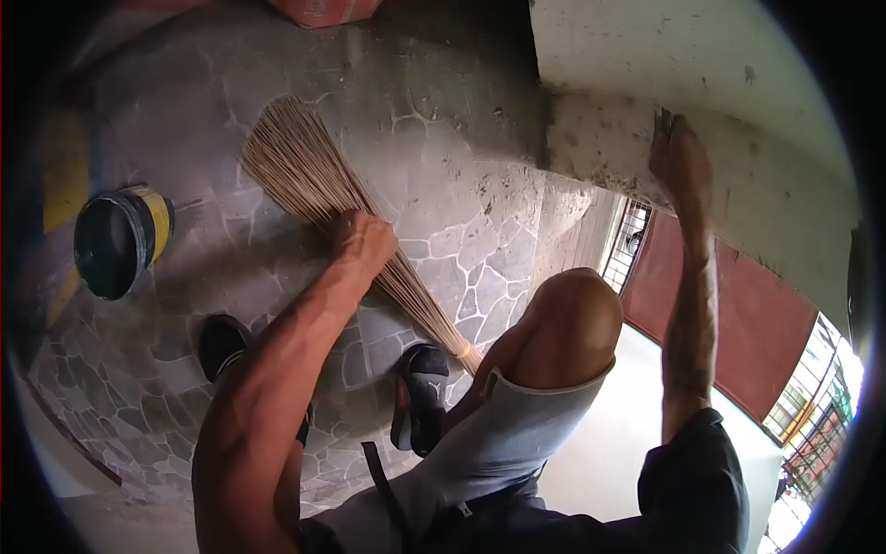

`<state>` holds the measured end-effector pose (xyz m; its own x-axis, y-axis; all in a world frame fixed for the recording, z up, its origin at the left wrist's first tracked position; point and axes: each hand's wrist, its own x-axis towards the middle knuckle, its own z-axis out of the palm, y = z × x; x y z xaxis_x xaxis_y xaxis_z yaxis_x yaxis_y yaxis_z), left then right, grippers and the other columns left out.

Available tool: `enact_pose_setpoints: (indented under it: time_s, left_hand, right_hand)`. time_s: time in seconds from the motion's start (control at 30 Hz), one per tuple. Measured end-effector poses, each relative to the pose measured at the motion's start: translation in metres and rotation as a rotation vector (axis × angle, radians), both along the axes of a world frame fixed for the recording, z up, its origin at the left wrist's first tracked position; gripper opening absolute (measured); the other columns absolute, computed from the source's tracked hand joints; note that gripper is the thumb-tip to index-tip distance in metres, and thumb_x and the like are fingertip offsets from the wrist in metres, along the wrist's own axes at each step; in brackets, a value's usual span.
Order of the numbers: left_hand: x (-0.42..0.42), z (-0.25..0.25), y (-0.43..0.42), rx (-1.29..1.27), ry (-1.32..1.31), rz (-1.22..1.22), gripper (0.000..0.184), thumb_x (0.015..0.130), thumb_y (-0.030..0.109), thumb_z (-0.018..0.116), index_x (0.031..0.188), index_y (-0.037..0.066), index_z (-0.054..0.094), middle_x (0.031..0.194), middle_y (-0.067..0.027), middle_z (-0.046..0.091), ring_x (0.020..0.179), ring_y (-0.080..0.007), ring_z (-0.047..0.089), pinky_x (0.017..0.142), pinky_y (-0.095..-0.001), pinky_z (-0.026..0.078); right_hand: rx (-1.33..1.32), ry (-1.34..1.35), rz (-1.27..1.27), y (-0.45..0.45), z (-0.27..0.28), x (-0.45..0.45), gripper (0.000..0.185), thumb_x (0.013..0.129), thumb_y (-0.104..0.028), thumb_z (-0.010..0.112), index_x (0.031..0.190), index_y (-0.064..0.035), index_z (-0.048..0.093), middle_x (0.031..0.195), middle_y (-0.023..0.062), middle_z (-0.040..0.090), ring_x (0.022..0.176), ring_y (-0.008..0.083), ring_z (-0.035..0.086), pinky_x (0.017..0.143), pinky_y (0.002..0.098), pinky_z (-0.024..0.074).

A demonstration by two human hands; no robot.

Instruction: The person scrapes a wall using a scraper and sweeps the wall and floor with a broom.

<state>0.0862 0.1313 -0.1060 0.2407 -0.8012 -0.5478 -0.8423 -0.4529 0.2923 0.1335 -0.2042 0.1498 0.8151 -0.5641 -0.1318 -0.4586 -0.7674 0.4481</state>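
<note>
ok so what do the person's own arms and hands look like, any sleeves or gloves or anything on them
The left hand and right hand are both ungloved, and no watch shows on either wrist. The right arm wears a short, dark sleeve; the left arm shows no sleeve within the picture.

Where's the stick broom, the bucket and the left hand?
Stick broom (310, 174): head view, on its bundled sticks.
Bucket (155, 220): head view, on its outer wall.
Left hand (367, 242): head view, on the back of the hand.
</note>
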Motion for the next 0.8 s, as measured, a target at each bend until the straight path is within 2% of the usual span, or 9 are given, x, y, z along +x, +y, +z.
enact_pose_setpoints:
  time_s: [0.1, 0.13, 0.17, 0.37, 0.47, 0.57, 0.67, 0.7, 0.8]
  left_hand:
    - [0.004, 0.005, -0.002, -0.006, 0.002, -0.008, 0.019, 0.084, 0.014, 0.06, 0.093, 0.018, 0.076, 0.093, 0.0019, 0.073, 0.09, -0.0167, 0.07, 0.066, -0.0381, 0.054]
    - [0.005, 0.007, -0.003, 0.002, 0.009, -0.015, 0.019, 0.084, 0.014, 0.06, 0.094, 0.018, 0.076, 0.093, 0.0015, 0.073, 0.09, -0.0168, 0.07, 0.066, -0.0383, 0.055]
    - [0.004, 0.004, -0.002, -0.011, 0.0, 0.004, 0.019, 0.084, 0.014, 0.06, 0.094, 0.017, 0.076, 0.094, 0.0011, 0.073, 0.09, -0.0171, 0.07, 0.067, -0.0381, 0.055]
    - [0.0, 0.007, -0.006, -0.01, 0.026, 0.036, 0.019, 0.084, 0.013, 0.06, 0.095, 0.014, 0.076, 0.096, -0.0023, 0.073, 0.091, -0.0198, 0.07, 0.07, -0.0366, 0.056]
    - [0.006, 0.003, 0.0, -0.005, 0.038, 0.029, 0.019, 0.084, 0.013, 0.06, 0.094, 0.013, 0.076, 0.096, -0.0036, 0.073, 0.092, -0.0207, 0.07, 0.07, -0.0364, 0.056]
    - [0.004, 0.003, 0.001, -0.018, 0.045, 0.052, 0.019, 0.084, 0.013, 0.059, 0.093, 0.012, 0.076, 0.094, -0.0043, 0.073, 0.091, -0.0211, 0.07, 0.07, -0.0369, 0.056]
    - [0.004, -0.003, 0.0, -0.026, 0.046, 0.09, 0.019, 0.084, 0.013, 0.059, 0.092, 0.012, 0.076, 0.093, -0.0043, 0.073, 0.089, -0.0214, 0.07, 0.069, -0.0375, 0.056]
    - [0.004, 0.003, 0.0, -0.037, 0.051, 0.087, 0.019, 0.083, 0.013, 0.059, 0.092, 0.012, 0.076, 0.093, -0.0044, 0.073, 0.089, -0.0216, 0.07, 0.069, -0.0378, 0.056]
    - [0.004, 0.002, 0.004, -0.059, 0.029, 0.098, 0.019, 0.083, 0.014, 0.06, 0.091, 0.013, 0.076, 0.092, -0.0034, 0.073, 0.089, -0.0209, 0.07, 0.067, -0.0376, 0.055]
  right_hand:
    - [-0.218, 0.251, 0.743, 0.048, -0.004, -0.011, 0.029, 0.081, -0.014, 0.058, 0.107, -0.0024, 0.06, 0.1, 0.0187, 0.057, 0.091, 0.029, 0.056, 0.079, 0.0412, 0.0453]
    - [-0.492, 0.42, 0.901, 0.063, -0.019, -0.017, 0.03, 0.079, -0.015, 0.059, 0.107, -0.0041, 0.061, 0.097, 0.0128, 0.05, 0.085, 0.0246, 0.048, 0.074, 0.0361, 0.0416]
    - [-0.38, 0.565, 0.759, 0.047, -0.045, -0.018, 0.032, 0.083, -0.019, 0.058, 0.11, -0.0044, 0.064, 0.105, 0.0157, 0.052, 0.096, 0.0296, 0.049, 0.079, 0.0435, 0.0419]
    - [-0.392, 1.035, 0.83, 0.008, -0.084, -0.077, 0.045, 0.083, -0.023, 0.057, 0.118, 0.0056, 0.062, 0.112, 0.0177, 0.052, 0.104, 0.0332, 0.047, 0.09, 0.0538, 0.0355]
    - [-0.416, 0.677, 0.921, -0.037, -0.097, -0.022, 0.043, 0.083, -0.022, 0.057, 0.114, 0.0059, 0.063, 0.11, 0.0176, 0.053, 0.104, 0.0321, 0.048, 0.092, 0.0507, 0.0363]
    - [-0.106, 0.335, 0.837, -0.052, -0.122, -0.02, 0.04, 0.08, -0.022, 0.059, 0.109, 0.0053, 0.064, 0.107, 0.0165, 0.055, 0.105, 0.0309, 0.049, 0.093, 0.048, 0.0373]
    - [-0.311, 0.89, 1.1, -0.023, -0.1, -0.044, 0.035, 0.077, -0.022, 0.061, 0.101, 0.0024, 0.065, 0.104, 0.0158, 0.055, 0.103, 0.03, 0.05, 0.091, 0.0466, 0.0383]
    - [-0.332, 0.676, 1.13, -0.049, -0.116, -0.04, 0.025, 0.08, -0.022, 0.062, 0.091, -0.0024, 0.072, 0.107, 0.0126, 0.058, 0.105, 0.0291, 0.052, 0.092, 0.0479, 0.039]
    - [-0.215, 0.654, 0.898, -0.038, -0.109, 0.01, 0.026, 0.081, -0.022, 0.062, 0.091, 0.0002, 0.071, 0.109, 0.0117, 0.058, 0.105, 0.0298, 0.052, 0.091, 0.0483, 0.039]
